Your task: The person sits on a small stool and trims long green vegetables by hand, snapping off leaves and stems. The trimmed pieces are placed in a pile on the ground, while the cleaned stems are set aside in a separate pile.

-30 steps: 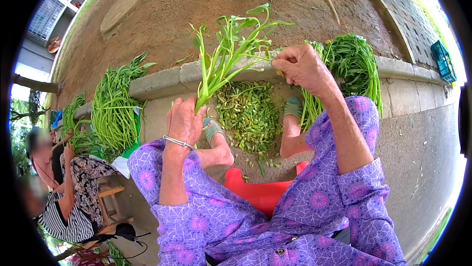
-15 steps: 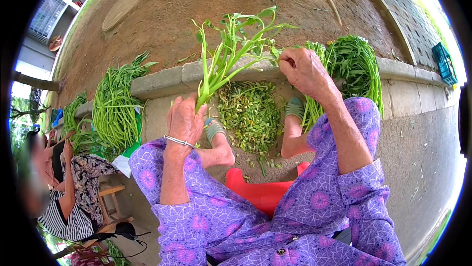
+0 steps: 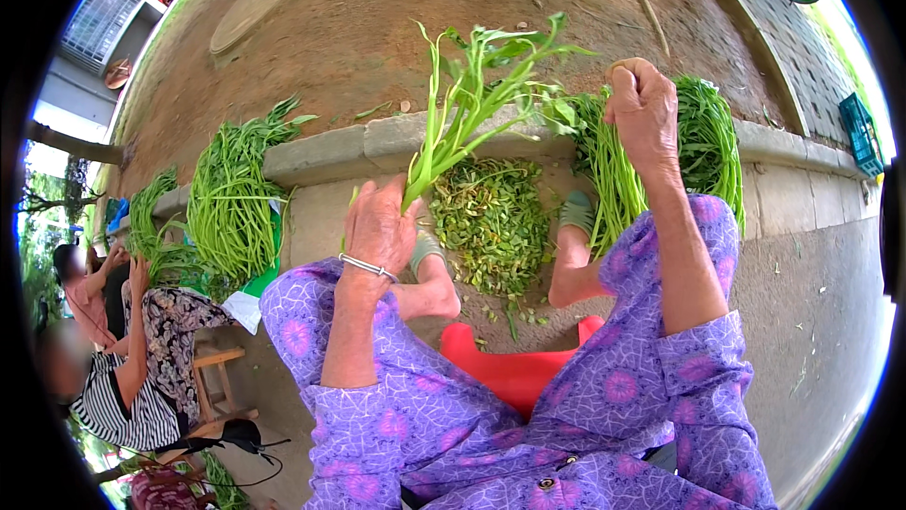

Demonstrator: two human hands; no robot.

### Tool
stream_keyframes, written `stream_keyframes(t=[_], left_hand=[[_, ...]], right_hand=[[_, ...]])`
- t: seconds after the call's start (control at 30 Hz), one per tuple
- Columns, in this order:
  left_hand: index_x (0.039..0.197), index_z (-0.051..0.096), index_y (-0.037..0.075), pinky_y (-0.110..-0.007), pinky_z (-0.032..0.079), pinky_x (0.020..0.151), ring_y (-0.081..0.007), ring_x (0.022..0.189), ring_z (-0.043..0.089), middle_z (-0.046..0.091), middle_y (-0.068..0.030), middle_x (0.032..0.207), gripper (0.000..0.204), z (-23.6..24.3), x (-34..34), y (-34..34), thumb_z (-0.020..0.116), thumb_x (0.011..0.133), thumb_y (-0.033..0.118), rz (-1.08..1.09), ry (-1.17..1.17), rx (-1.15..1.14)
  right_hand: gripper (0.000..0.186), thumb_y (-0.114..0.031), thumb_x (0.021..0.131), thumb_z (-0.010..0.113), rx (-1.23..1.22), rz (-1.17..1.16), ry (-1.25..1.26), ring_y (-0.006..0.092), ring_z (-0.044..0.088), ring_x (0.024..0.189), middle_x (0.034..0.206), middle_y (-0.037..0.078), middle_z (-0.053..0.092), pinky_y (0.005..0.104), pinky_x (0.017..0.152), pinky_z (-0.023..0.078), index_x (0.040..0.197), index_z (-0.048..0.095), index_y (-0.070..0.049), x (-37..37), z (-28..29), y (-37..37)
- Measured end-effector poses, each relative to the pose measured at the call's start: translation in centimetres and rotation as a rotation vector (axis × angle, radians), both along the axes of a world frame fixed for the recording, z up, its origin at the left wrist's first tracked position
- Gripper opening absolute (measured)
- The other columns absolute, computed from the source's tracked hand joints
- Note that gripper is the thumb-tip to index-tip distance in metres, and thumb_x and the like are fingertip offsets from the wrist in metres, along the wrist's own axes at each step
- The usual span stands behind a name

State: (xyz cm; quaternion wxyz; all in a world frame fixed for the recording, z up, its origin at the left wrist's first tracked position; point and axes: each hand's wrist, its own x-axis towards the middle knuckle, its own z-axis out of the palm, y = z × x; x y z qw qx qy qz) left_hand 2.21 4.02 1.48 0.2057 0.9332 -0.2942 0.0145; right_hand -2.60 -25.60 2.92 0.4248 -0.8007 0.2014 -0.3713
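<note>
My left hand (image 3: 381,225), with a silvery bangle at its wrist, is closed around the lower ends of a small bunch of water spinach (image 3: 462,123). The green stalks fan out up and to the right, leaves at their tips. To the right of the bunch, apart from it, my right hand (image 3: 644,118) is raised with its fingers curled in; whatever it may hold is hidden. Below and between the hands, a pile of picked-off yellow and green leaves (image 3: 491,236) lies on the pavement between my feet.
Heaps of water spinach lie at the right (image 3: 710,137) and left (image 3: 231,208) by a stone kerb (image 3: 326,153). A red plastic stool (image 3: 514,373) is under me. Two people sit at far left, one in a striped top (image 3: 123,416). A teal crate (image 3: 861,134) stands far right.
My right hand has moved up and to the right, away from the bunch's leafy tips. The left hand keeps its hold on the stalks. The whole view has shifted slightly.
</note>
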Motion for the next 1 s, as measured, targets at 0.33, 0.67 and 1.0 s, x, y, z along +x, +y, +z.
stream_keyframes(t=[0.33, 0.67, 1.0], left_hand=[[0.090, 0.065, 0.004, -0.029, 0.045, 0.058, -0.0112, 0.060, 0.056, 0.062, -0.0021, 0.068, 0.015, -0.5, 1.0, 0.2, 0.067, 0.083, 0.017, 0.115, 0.598, -0.480], [0.092, 0.063, 0.004, -0.025, 0.047, 0.062, -0.0078, 0.068, 0.057, 0.063, -0.0010, 0.075, 0.015, -0.1, 0.8, -0.3, 0.065, 0.087, 0.018, 0.002, 0.835, -0.641], [0.087, 0.066, 0.003, -0.026, 0.046, 0.057, -0.0072, 0.065, 0.055, 0.063, -0.0008, 0.072, 0.015, 0.4, -0.3, -1.0, 0.065, 0.086, 0.019, -0.006, 0.866, -0.578]], right_hand=[[0.021, -0.017, 0.078, 0.057, 0.013, 0.462, 0.285, 0.0157, 0.057, 0.060, 0.065, 0.010, 0.059, 0.0319, 0.059, 0.046, 0.073, 0.060, 0.003, -1.1, -1.1, 2.3], [0.017, -0.011, 0.075, 0.056, 0.089, 0.437, 0.166, 0.0246, 0.060, 0.059, 0.065, 0.016, 0.060, 0.0349, 0.061, 0.048, 0.084, 0.066, 0.000, -0.8, -2.2, 3.4], [0.017, -0.009, 0.080, 0.063, 0.136, 0.269, 0.005, 0.0172, 0.057, 0.059, 0.069, 0.013, 0.062, 0.0295, 0.059, 0.047, 0.094, 0.066, 0.000, -0.4, -0.9, 3.9]])
